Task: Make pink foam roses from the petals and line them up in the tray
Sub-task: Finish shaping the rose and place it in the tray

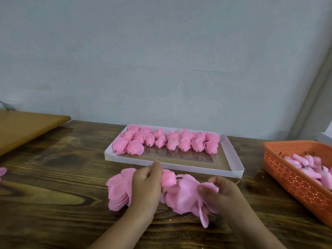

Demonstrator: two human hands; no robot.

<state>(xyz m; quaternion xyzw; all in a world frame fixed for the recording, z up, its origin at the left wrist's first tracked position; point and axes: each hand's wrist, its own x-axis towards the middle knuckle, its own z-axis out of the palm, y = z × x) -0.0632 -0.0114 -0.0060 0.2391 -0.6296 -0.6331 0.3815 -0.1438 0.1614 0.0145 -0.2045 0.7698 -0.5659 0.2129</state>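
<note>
A white cardboard tray (233, 159) lies at the back of the wooden table, with several finished pink roses (167, 142) lined in two rows along its far side. In front of it my left hand (146, 186) grips a pink rose bud (168, 177) whose short dark stem points right. A stack of pink foam petals (119, 191) lies under and left of that hand. My right hand (222, 193) pinches a loose pink petal (209, 188) from a second heap of petals (183, 196) between the hands.
An orange perforated basket (287, 175) at the right edge holds several pink-and-white buds (309, 168) with stems. A lighter wooden board (27, 126) lies at the back left. A pink scrap (2, 172) shows at the left edge. A wall stands close behind the tray.
</note>
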